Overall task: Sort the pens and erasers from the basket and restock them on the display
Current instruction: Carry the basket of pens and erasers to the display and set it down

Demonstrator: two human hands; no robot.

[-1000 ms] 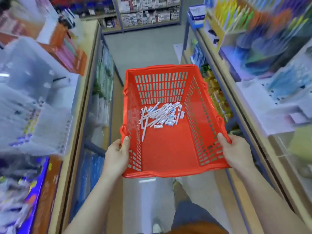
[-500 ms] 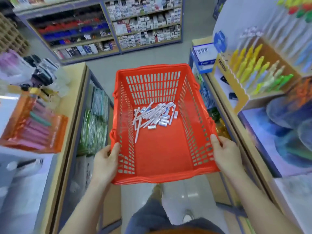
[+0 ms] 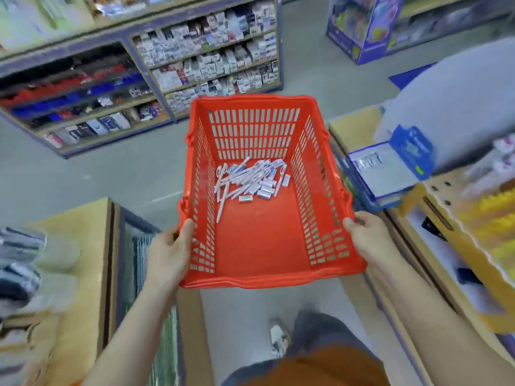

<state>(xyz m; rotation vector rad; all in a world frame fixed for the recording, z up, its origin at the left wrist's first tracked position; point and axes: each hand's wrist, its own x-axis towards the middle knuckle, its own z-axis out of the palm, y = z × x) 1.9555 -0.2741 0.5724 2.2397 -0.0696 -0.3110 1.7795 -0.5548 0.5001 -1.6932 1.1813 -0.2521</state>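
Red slotted plastic basket [image 3: 264, 246] held over the grey aisle floor [image 3: 83, 174]. Our left hand [image 3: 170, 250] grasps its left rim, our right hand [image 3: 367, 236] its right. Slim white pens [image 3: 222, 201] and small boxy wrapped erasers [image 3: 264, 190] lie heaped on its smooth bottom, toward the far wall.

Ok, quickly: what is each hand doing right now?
Left hand: holds the left rim of the red basket.
Right hand: holds its right rim.

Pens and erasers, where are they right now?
Head view, centre: the pens and erasers lie piled on the floor of the red basket, near its far wall.
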